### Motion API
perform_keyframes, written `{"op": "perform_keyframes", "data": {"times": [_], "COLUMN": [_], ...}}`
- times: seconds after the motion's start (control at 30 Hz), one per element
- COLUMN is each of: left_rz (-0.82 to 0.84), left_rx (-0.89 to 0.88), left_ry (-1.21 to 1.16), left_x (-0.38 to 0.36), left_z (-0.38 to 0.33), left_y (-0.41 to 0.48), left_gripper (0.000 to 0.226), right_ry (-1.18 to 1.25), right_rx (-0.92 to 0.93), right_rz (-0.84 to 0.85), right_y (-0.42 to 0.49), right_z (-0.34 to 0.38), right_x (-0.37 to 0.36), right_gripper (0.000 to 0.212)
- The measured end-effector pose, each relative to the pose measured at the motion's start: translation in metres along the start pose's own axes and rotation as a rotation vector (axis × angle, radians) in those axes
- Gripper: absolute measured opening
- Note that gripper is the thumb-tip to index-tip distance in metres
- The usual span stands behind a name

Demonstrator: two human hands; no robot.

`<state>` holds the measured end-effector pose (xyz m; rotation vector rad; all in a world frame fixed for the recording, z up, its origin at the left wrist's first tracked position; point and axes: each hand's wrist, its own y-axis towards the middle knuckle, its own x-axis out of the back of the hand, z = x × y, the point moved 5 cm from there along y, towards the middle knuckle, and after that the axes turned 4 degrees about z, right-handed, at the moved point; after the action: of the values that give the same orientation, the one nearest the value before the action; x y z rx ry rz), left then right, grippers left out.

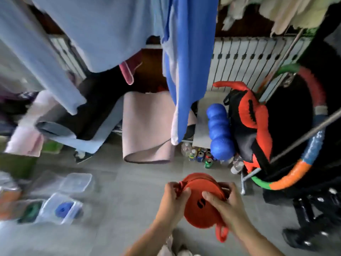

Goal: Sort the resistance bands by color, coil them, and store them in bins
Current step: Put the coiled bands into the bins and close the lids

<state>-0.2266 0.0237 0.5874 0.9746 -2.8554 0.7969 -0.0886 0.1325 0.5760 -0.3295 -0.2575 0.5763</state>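
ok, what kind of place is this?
Probably a home laundry or storage corner that also holds exercise gear: hanging laundry, a rolled mat and a blue roller.

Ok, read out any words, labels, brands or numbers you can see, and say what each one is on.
"S" (a black mark, probably that letter): on the coiled red resistance band gripped by the left hand and right hand.
Printing on the drink cans on the floor: too blurred to read.
Labels on the bottles beside them: too blurred to read.
Nothing else is legible.
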Motion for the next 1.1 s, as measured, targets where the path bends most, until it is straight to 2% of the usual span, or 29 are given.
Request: {"op": "perform_keyframes", "data": {"times": [0.13, 0.27, 0.47, 0.73, 1.1], "left_rz": [-0.205, -0.421, -0.625, -0.784, -0.798], "left_rx": [0.046, 0.099, 0.138, 0.191, 0.212], "left_ry": [-0.09, -0.223, -0.403, -0.552, -0.463], "left_x": [0.049, 0.101, 0.168, 0.29, 0.567], "left_z": [0.017, 0.048, 0.103, 0.169, 0.244], "left_y": [-0.036, -0.079, -0.133, -0.176, -0.244], "left_gripper": [0.015, 0.022, 0.023, 0.017, 0.018], "right_ry": [-0.055, -0.135, -0.235, -0.34, -0.269], "right_rx": [0.035, 0.041, 0.067, 0.067, -0.027], "right_rz": [0.109, 0.302, 0.535, 0.73, 0.827], "right_y": [-0.013, -0.033, -0.07, -0.113, -0.221], "right_z": [0.009, 0.009, 0.002, 0.003, 0.008], "right_x": [-0.055, -0.12, -0.214, -0.37, -0.645], "right_gripper": [0.05, 0.053, 0.053, 0.057, 0.057]}}
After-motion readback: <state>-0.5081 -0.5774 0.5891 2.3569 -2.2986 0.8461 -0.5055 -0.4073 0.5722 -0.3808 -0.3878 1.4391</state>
